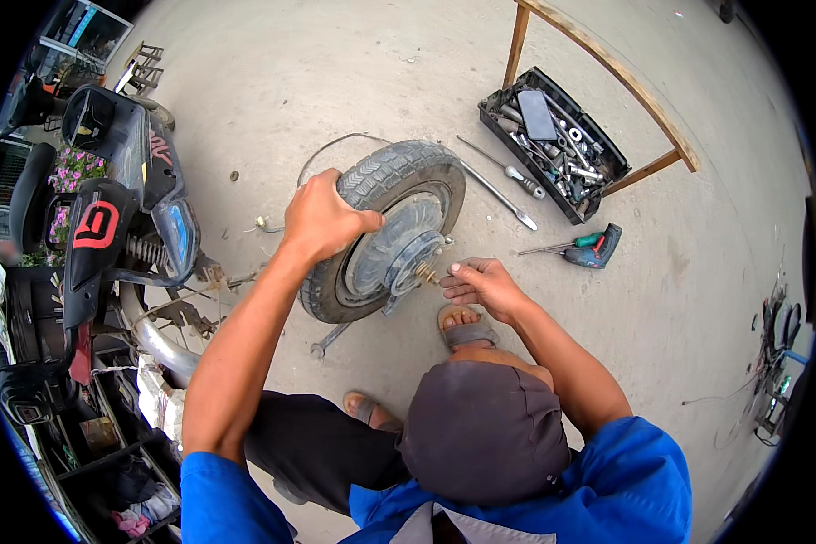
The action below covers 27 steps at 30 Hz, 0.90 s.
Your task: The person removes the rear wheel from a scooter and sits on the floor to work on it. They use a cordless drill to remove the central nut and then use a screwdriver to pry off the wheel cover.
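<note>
A hub-motor wheel [399,238] with a black treaded tyre stands tilted on the ground in front of me. My left hand [327,218] grips the tyre at its upper left, thumb reaching over the rim. From the hub, a brass-coloured threaded axle [425,271] points toward my right hand [483,286]. The right fingers are bent together with the thumb at the axle's tip; whatever they pinch is too small to make out. A cable [322,150] runs out behind the tyre. Below the wheel, a wrench [328,341] lies partly hidden.
A black toolbox [615,189] full of sockets and tools, a phone [537,115] on top, stands far right by a wooden frame [626,82]. Nearby lie a screwdriver [522,180], a pry bar [503,201] and a power drill [595,249]. A partly dismantled scooter [109,222] stands left.
</note>
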Tool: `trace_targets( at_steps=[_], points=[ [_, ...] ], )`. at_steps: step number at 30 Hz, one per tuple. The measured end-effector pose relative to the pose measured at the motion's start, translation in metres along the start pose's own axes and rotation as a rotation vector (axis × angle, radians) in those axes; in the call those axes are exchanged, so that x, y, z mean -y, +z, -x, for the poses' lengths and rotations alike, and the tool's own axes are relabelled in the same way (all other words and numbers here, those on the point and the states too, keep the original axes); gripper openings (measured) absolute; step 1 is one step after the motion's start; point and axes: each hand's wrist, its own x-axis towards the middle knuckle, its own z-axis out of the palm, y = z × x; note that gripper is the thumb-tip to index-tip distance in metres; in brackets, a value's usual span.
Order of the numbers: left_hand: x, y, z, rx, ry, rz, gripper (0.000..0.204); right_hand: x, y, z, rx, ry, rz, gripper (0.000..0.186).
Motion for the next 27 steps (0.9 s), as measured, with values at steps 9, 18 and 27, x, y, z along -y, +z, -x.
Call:
trace_targets(
  at_steps=[9,18,27],
  points=[
    [0.012,0.0,-0.007,-0.052,0.007,-0.04,0.064,0.004,0.028,-0.02,0.021,0.07,-0.041,0.051],
    [0.006,-0.001,-0.002,-0.016,-0.027,-0.083,0.075,-0.005,0.036,-0.027,-0.061,0.117,-0.147,0.033],
    [0.029,-0.001,-0.013,-0.036,0.027,-0.061,0.062,-0.001,0.045,-0.028,-0.04,0.104,-0.231,0.03]
  ],
)
